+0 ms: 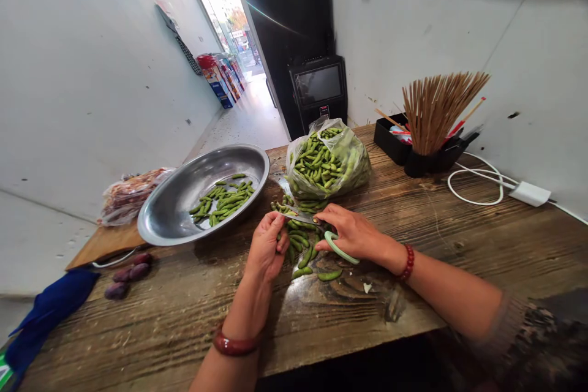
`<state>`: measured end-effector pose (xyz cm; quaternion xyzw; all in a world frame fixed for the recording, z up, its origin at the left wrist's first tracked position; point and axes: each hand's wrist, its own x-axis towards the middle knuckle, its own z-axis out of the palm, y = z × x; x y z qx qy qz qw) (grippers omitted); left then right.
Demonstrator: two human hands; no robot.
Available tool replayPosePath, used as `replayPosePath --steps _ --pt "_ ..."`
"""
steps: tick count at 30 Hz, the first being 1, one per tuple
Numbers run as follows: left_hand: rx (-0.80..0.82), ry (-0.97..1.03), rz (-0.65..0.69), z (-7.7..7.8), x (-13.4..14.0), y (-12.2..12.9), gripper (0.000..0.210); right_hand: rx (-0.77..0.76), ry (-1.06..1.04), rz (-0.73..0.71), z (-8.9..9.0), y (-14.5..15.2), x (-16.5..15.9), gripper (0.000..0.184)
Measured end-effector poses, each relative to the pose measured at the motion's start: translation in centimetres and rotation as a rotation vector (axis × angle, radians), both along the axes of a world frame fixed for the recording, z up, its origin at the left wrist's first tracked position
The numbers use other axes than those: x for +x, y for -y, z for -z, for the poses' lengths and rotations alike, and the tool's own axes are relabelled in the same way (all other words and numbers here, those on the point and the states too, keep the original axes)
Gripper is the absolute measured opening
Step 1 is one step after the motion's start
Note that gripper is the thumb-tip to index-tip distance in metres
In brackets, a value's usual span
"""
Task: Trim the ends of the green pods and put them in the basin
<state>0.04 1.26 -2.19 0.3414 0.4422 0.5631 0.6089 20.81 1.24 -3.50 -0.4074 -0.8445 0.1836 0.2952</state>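
In my right hand (349, 234) is a pair of scissors with a pale green handle (340, 247). Their blades (301, 218) point left, towards the fingertips of my left hand (269, 242). Those fingers are pinched together around an edamame pod, mostly hidden, with a bit of green showing at the fingers. Loose edamame pods (301, 245) lie on the wooden table between and beneath both hands. Behind them a clear plastic bag (361, 165) bulges with more pods. To the left, a wide metal bowl (172, 196) holds a small heap of pods (225, 201).
A bagged reddish food (133, 196) rests on a wooden board (108, 245) at the left, near several dark purple-red items (131, 274) and a blue cloth (55, 300). At the right are a black holder of thin sticks (425, 162) and a white charger (530, 193) with its cable.
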Motion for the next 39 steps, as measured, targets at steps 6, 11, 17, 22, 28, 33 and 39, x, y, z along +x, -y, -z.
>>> replayPosePath --steps 6,11,17,22,28,33,39 --pt "0.025 -0.088 0.107 -0.1 0.7 0.4 0.032 -0.041 -0.049 0.003 -0.2 -0.3 0.2 0.048" --pt "0.021 -0.138 0.154 -0.2 0.9 0.8 0.033 -0.068 -0.105 -0.007 -0.1 -0.5 0.0 0.048" --pt "0.072 -0.214 0.23 -0.1 1.3 1.0 0.028 -0.053 -0.168 -0.013 0.5 -0.8 -0.2 0.056" --pt "0.097 -0.287 0.273 -0.3 1.5 1.1 0.027 -0.01 -0.157 -0.037 0.8 -0.8 -0.1 0.058" --pt "0.109 -0.257 0.292 -0.2 1.4 1.2 0.024 0.012 -0.163 -0.06 0.4 -0.4 -0.2 0.044" --pt "0.091 -0.195 0.278 -0.1 1.2 1.1 0.024 0.02 -0.148 -0.059 0.2 -0.6 -0.1 0.043" --pt "0.065 -0.12 0.191 -0.3 0.8 0.8 0.028 0.004 -0.128 -0.077 -0.1 -0.6 0.1 0.04"
